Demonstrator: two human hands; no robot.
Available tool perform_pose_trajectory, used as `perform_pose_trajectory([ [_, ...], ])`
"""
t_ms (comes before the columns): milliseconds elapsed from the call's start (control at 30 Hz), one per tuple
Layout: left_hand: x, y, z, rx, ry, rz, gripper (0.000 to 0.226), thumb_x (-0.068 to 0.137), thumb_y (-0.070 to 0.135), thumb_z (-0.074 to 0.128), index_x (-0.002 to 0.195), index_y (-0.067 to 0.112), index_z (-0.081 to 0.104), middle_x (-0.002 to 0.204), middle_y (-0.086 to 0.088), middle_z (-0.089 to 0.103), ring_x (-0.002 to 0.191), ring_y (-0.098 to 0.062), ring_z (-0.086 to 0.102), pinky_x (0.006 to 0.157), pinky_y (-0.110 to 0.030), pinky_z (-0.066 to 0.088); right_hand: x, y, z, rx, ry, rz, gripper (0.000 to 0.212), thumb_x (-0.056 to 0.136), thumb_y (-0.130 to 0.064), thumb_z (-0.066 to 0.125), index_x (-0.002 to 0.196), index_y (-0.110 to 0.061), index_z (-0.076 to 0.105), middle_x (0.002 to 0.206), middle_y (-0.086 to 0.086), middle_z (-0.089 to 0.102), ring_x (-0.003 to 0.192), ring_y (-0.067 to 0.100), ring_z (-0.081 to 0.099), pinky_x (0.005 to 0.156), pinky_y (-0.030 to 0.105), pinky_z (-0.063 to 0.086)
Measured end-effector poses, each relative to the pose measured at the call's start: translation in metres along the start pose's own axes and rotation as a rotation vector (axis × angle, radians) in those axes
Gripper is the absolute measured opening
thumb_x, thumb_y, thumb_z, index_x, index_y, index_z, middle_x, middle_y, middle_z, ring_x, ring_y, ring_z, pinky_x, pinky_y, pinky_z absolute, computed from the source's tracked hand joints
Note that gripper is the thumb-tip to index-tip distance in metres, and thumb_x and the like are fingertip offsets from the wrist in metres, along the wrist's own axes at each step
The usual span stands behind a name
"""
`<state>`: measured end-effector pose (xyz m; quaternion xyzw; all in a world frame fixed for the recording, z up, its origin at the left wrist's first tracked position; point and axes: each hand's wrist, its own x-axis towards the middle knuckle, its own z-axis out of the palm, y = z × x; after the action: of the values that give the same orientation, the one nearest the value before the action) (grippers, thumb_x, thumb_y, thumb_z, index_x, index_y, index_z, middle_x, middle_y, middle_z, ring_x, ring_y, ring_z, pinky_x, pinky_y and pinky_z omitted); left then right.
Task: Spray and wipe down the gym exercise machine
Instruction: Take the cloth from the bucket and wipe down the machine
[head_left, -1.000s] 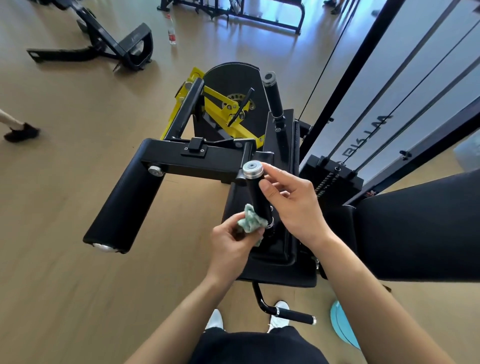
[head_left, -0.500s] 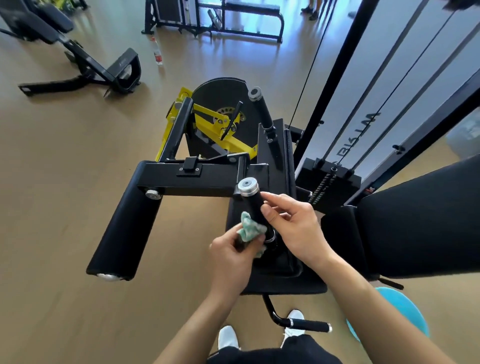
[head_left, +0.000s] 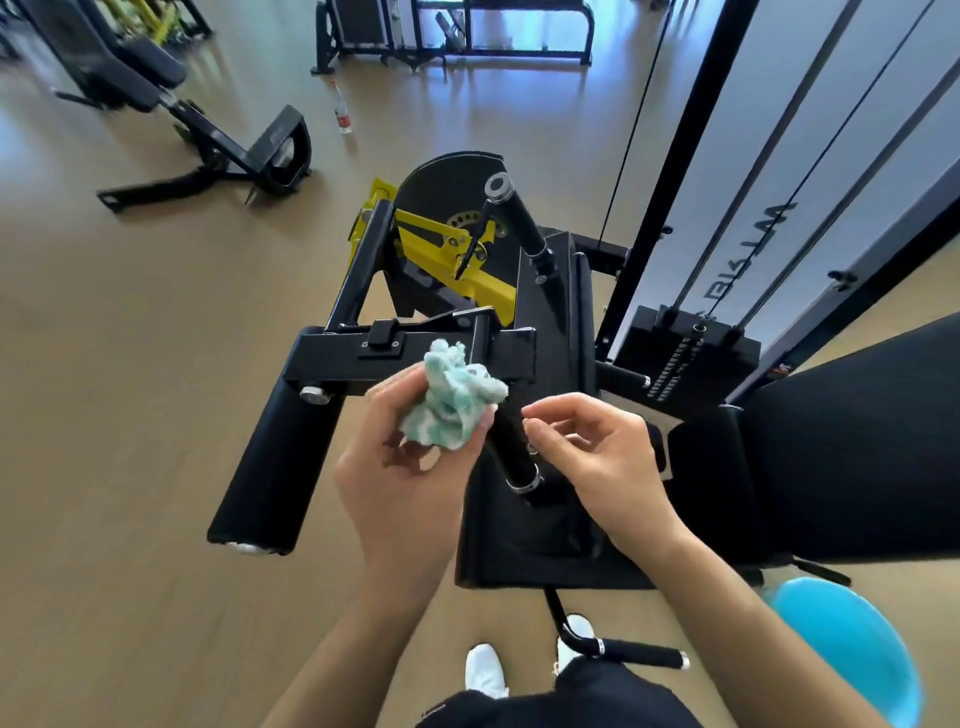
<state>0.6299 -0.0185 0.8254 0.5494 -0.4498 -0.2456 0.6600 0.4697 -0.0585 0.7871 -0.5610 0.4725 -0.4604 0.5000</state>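
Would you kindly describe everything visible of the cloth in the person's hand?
The cloth is a crumpled rag, mottled teal-green and white, soft and fluffy like towelling. It is bunched into a loose wad, gripped by the left hand, whose fingers curl round its lower part. It covers the top end of the machine's black upright handle; whether it is damp cannot be told.

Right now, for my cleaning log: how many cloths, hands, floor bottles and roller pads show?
cloth: 1
hands: 2, left hand and right hand
bottle: 1
roller pad: 1
Total: 5
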Motion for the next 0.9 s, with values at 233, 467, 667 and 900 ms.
perform_pose_trajectory([
  [233, 0.002, 0.012, 0.032, 0.204, -0.248, 0.134, 0.064, 0.081, -0.004, 0.083, 0.138, 0.015, 0.06, 0.129, 0.0, 0.062, 0.121, -0.017, 0.064, 0.087, -0.021, 0.057, 0.02, -0.042, -0.018, 0.323, -0.306, -0.084, 0.045, 0.092, -0.01, 0.074, 0.134, -0.012, 0.059, 0.125, 0.008, 0.068, 0.115, 0.031, 0.068, 0.092, 0.046, 0.06],
  [467, 0.041, 0.033, 0.045, 0.245, -0.373, 0.045, 0.058, 0.086, -0.006, 0.069, 0.137, 0.022, 0.063, 0.124, 0.012, 0.073, 0.1, -0.016, 0.076, 0.072, -0.023, 0.061, 0.07, -0.019, -0.052, 0.391, -0.103, 0.001, 0.02, 0.091, 0.008, 0.069, 0.103, -0.008, 0.065, 0.097, 0.015, 0.068, 0.089, 0.031, 0.071, 0.072, 0.043, 0.062],
  [667, 0.116, 0.0, 0.063, 0.408, -0.324, 0.01, 0.037, 0.095, 0.01, 0.071, 0.13, 0.019, 0.07, 0.118, 0.009, 0.075, 0.105, -0.008, 0.072, 0.087, -0.03, 0.062, 0.128, 0.006, -0.069, 0.394, 0.226, 0.19, 0.016, 0.092, 0.004, 0.069, 0.106, 0.0, 0.064, 0.112, 0.02, 0.07, 0.103, 0.031, 0.073, 0.079, 0.031, 0.062],
  [900, 0.19, -0.071, 0.111, 0.639, -0.472, 0.188, 0.067, 0.096, 0.027, 0.067, 0.157, 0.023, 0.041, 0.163, 0.008, 0.038, 0.148, -0.014, 0.036, 0.123, -0.027, 0.025, 0.192, 0.013, -0.058, 0.396, 0.332, 0.232, 0.022, 0.102, -0.002, 0.049, 0.101, -0.011, 0.07, 0.1, 0.004, 0.071, 0.093, 0.014, 0.073, 0.087, 0.033, 0.062],
])
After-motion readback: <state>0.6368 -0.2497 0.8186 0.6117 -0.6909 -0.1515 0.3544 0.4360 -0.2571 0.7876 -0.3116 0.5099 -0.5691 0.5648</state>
